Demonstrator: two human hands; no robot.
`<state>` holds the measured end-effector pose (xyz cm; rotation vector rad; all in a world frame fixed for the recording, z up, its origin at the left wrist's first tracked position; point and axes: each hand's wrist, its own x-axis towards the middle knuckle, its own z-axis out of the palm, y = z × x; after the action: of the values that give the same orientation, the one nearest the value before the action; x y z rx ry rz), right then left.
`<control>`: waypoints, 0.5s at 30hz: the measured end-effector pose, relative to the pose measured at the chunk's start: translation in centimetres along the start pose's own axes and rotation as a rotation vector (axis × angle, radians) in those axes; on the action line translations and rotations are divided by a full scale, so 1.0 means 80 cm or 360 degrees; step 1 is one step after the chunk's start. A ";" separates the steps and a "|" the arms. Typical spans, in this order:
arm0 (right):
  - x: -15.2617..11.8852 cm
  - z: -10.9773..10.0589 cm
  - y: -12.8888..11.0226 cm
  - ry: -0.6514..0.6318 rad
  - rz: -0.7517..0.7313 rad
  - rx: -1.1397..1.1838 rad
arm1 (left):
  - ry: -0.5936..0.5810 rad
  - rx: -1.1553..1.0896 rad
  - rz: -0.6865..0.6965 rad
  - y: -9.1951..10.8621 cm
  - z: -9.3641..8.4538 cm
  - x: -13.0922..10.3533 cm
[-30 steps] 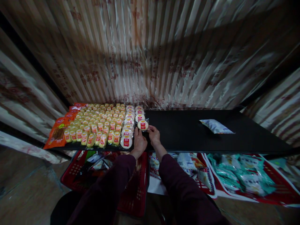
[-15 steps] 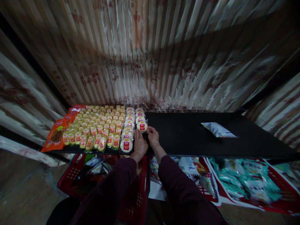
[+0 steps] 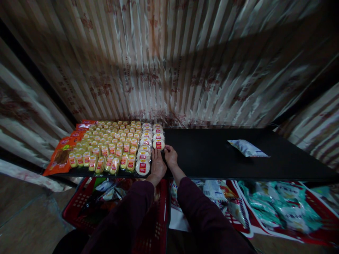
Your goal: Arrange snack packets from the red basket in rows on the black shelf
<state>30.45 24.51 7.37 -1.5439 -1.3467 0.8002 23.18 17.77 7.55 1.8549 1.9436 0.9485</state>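
Round white packaged cakes stand in two rows on the black shelf [image 3: 201,155]. At the front of the shorter right row is a round cake with a red label [image 3: 159,144]. My left hand [image 3: 158,165] lies just in front of it, fingers extended and side by side, holding nothing visible. Beside the cake's lower right edge, my right hand [image 3: 171,156] has its fingertips drawn together; what they hold, if anything, is too small to tell. Left of the longer row [image 3: 143,166] are many yellow packaged cakes [image 3: 114,165].
Orange packets [image 3: 59,155] lie at the shelf's left end, a white-blue packet [image 3: 247,148] on its right half. Below the front edge are red baskets [image 3: 71,204] of bagged snacks, some bags green [image 3: 291,211]. A striped sheet [image 3: 169,70] hangs behind.
The front cake of the right row sits slightly left and more in line with its row. My right hand has shifted slightly left. The camera view has moved a little.
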 end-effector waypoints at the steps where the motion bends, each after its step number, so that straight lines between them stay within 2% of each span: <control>1: -0.001 -0.001 -0.001 0.0001 -0.0023 -0.0054 | -0.0008 0.0000 0.0000 -0.001 0.000 0.000; 7: -0.010 -0.005 -0.015 0.0009 -0.0111 -0.0426 | -0.0026 -0.0039 -0.0016 -0.003 0.002 0.002; 15: -0.015 -0.009 -0.029 -0.0044 -0.0046 -0.0706 | -0.0008 -0.0063 0.0012 -0.009 0.006 0.005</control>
<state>29.96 23.14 9.65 -1.8495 -1.6405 0.5257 22.88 18.34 6.81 1.8420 1.9025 0.9765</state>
